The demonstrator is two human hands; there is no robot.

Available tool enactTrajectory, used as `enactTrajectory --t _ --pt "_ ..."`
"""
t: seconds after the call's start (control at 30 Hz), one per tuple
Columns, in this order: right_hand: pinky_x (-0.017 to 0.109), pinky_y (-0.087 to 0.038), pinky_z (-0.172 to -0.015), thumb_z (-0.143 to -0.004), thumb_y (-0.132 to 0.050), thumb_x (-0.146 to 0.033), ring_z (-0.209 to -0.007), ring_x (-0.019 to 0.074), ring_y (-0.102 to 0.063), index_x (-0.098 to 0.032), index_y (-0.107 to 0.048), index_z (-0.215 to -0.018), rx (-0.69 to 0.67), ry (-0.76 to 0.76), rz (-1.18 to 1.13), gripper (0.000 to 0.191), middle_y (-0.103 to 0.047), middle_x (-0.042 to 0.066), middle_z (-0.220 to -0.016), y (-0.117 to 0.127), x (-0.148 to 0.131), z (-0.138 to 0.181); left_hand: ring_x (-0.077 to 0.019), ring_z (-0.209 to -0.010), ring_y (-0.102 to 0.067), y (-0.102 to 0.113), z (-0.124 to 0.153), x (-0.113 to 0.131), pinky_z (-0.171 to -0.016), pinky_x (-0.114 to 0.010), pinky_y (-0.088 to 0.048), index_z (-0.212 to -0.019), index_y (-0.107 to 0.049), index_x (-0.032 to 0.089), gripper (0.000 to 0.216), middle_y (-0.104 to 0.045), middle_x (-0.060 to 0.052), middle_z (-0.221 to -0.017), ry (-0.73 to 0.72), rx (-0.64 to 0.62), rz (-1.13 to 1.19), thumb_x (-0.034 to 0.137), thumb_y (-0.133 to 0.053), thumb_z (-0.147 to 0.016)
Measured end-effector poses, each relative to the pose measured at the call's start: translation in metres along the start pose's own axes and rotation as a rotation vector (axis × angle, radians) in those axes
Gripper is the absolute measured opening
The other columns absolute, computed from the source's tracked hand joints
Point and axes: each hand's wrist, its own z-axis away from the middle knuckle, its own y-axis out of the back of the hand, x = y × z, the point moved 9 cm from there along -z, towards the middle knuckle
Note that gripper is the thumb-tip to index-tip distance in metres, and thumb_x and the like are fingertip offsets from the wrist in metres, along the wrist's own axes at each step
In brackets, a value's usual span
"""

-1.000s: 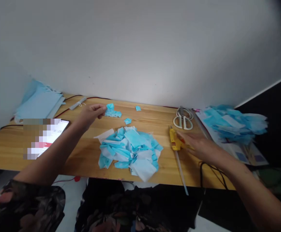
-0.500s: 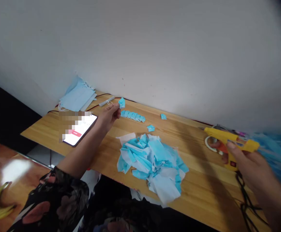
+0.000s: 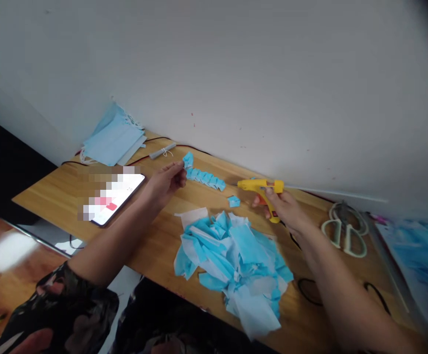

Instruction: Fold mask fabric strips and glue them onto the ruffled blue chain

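My left hand (image 3: pixel 165 179) pinches the raised end of a chain of small folded blue pieces (image 3: pixel 203 175) that trails across the wooden table (image 3: pixel 51 189). My right hand (image 3: pixel 283 209) grips a yellow glue gun (image 3: pixel 260 187), its nozzle pointing left toward the chain's far end. A single small blue piece (image 3: pixel 233 201) lies between the two hands. A heap of cut blue and white mask scraps (image 3: pixel 232 258) sits near the table's front edge, below both hands.
A lit phone (image 3: pixel 116 199) lies left of my left hand. A stack of blue face masks (image 3: pixel 112 137) leans at the wall. White-handled scissors (image 3: pixel 342 231) and a black cord (image 3: pixel 309 290) lie to the right; more blue material (image 3: pixel 423 250) is at far right.
My right hand took the glue gun off the table and carried it left to the blue chain. The left hand keeps its pinch on the chain's end. The view has swung.
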Motion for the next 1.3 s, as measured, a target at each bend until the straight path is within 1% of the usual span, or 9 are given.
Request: enactTrajectory --t 0.1,0.27,0.43,0.57,0.67,0.73,0.93,1.13,1.3 --pt "0.023 -0.043 -0.040 -0.075 -0.056 -0.073 -0.055 0.0142 -0.058 -0.021 -0.061 -0.078 -0.045 -0.013 0.022 0.052 -0.067 0.006 -0.074 -0.006 0.003 -0.007 -0.0061 -0.055 -0.050 -0.004 0.003 0.002 -0.050 -0.018 -0.038 -0.075 -0.057 0.015 0.024 -0.055 0.002 -0.065 0.008 -0.019 -0.003 0.033 -0.073 -0.077" --pt "0.021 -0.040 -0.039 -0.072 -0.057 -0.076 -0.050 0.0105 -0.053 -0.018 -0.059 -0.071 -0.067 -0.032 0.031 0.058 -0.064 0.004 -0.069 -0.012 0.009 -0.013 -0.0069 -0.056 -0.048 -0.010 0.007 0.004 -0.053 -0.019 -0.037 -0.072 -0.058 0.015 0.025 -0.054 0.001 -0.065 -0.009 -0.046 -0.087 0.036 -0.069 -0.079" --pt "0.020 -0.041 -0.041 -0.076 -0.057 -0.072 -0.055 0.0113 -0.055 -0.018 -0.060 -0.071 -0.088 -0.021 0.028 0.054 -0.062 0.004 -0.069 -0.016 0.010 -0.015 -0.0097 -0.061 -0.049 -0.027 0.009 -0.002 -0.061 -0.022 -0.040 -0.067 -0.061 0.015 0.028 -0.056 0.000 -0.063 -0.077 -0.170 -0.449 0.040 -0.065 -0.080" --pt "0.020 -0.041 -0.040 -0.075 -0.058 -0.072 -0.051 0.0103 -0.052 -0.017 -0.060 -0.070 -0.089 -0.033 0.046 0.055 -0.061 0.004 -0.066 -0.018 0.011 -0.014 -0.0183 -0.091 -0.061 -0.057 0.014 -0.012 -0.082 -0.029 -0.045 -0.067 -0.064 0.016 0.023 -0.069 -0.007 -0.094 -0.230 -0.446 -0.786 0.035 -0.063 -0.081" --pt "0.020 -0.041 -0.040 -0.075 -0.056 -0.073 -0.048 0.0091 -0.050 -0.017 -0.060 -0.068 -0.092 -0.040 0.053 0.057 -0.062 0.004 -0.065 -0.019 0.011 -0.014 -0.0215 -0.110 -0.059 -0.073 0.019 -0.016 -0.097 -0.034 -0.041 -0.071 -0.066 0.018 0.020 -0.065 -0.008 -0.121 -0.317 -0.602 -0.972 0.032 -0.059 -0.084" --pt "0.020 -0.040 -0.041 -0.074 -0.055 -0.074 -0.046 0.0083 -0.049 -0.017 -0.060 -0.067 -0.083 -0.042 0.049 0.058 -0.062 0.003 -0.064 -0.018 0.011 -0.014 -0.0223 -0.118 -0.055 -0.080 0.019 -0.014 -0.101 -0.035 -0.038 -0.078 -0.066 0.019 0.018 -0.061 -0.008 -0.130 -0.321 -0.654 -1.062 0.032 -0.057 -0.086" --pt "0.021 -0.038 -0.040 -0.075 -0.053 -0.075 -0.043 0.0075 -0.048 -0.016 -0.060 -0.066 -0.114 -0.037 0.052 0.060 -0.061 0.002 -0.061 -0.020 0.016 -0.016 -0.0261 -0.128 -0.050 -0.097 0.014 -0.017 -0.100 -0.035 -0.038 -0.073 -0.063 0.020 0.021 -0.070 -0.008 -0.104 -0.266 -0.814 -1.211 0.029 -0.052 -0.088" --pt "0.021 -0.039 -0.041 -0.077 -0.053 -0.074 -0.044 0.0083 -0.049 -0.017 -0.060 -0.068 -0.109 -0.035 0.048 0.058 -0.060 0.002 -0.062 -0.017 0.024 -0.018 -0.0268 -0.127 -0.052 -0.091 0.006 -0.033 -0.091 -0.030 -0.041 -0.065 -0.057 0.019 0.025 -0.068 -0.007 -0.091 -0.287 -0.798 -1.235 0.027 -0.051 -0.088" --pt "0.021 -0.040 -0.041 -0.075 -0.055 -0.074 -0.046 0.0087 -0.049 -0.018 -0.059 -0.066 -0.090 -0.036 0.032 0.057 -0.060 0.002 -0.062 -0.016 0.020 -0.018 -0.0270 -0.124 -0.055 -0.083 0.002 -0.038 -0.086 -0.029 -0.043 -0.062 -0.053 0.019 0.028 -0.065 -0.004 -0.077 -0.236 -0.760 -1.177 0.030 -0.052 -0.088"
